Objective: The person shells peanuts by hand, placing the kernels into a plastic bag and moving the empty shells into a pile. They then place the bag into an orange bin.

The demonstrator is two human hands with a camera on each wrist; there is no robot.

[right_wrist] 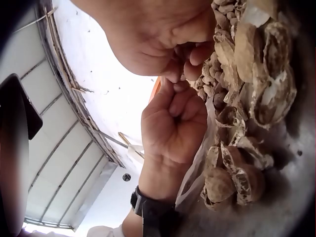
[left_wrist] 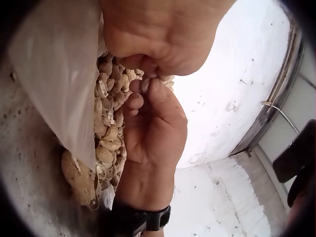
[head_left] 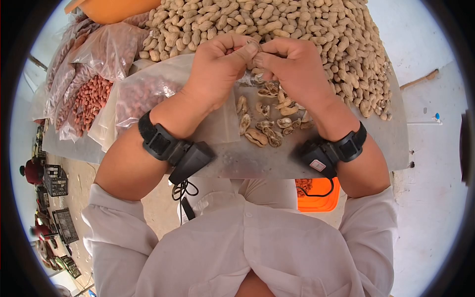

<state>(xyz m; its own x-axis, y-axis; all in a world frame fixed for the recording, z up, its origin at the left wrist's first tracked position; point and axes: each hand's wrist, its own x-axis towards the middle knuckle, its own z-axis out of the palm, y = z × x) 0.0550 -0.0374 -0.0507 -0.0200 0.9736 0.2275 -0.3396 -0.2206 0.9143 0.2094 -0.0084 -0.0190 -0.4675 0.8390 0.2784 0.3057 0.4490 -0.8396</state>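
Both hands meet fingertip to fingertip at the near edge of a large heap of unshelled peanuts [head_left: 277,24]. The left hand [head_left: 215,69] and the right hand [head_left: 297,69] pinch a small thing between them, mostly hidden by the fingers; it looks like a peanut or piece of shell. In the left wrist view the right hand [left_wrist: 153,133] has curled fingers with thumb and forefinger together. Below the hands, split empty shells [head_left: 267,126] lie on the grey table [head_left: 237,163].
Clear plastic bags with red peanut kernels [head_left: 91,101] lie at the left, one bag [head_left: 148,94] beside the left forearm. An orange basin [head_left: 116,10] stands at the back left. Below the table's front edge is an orange container [head_left: 321,198]. Black crates [head_left: 64,225] sit on the floor at far left.
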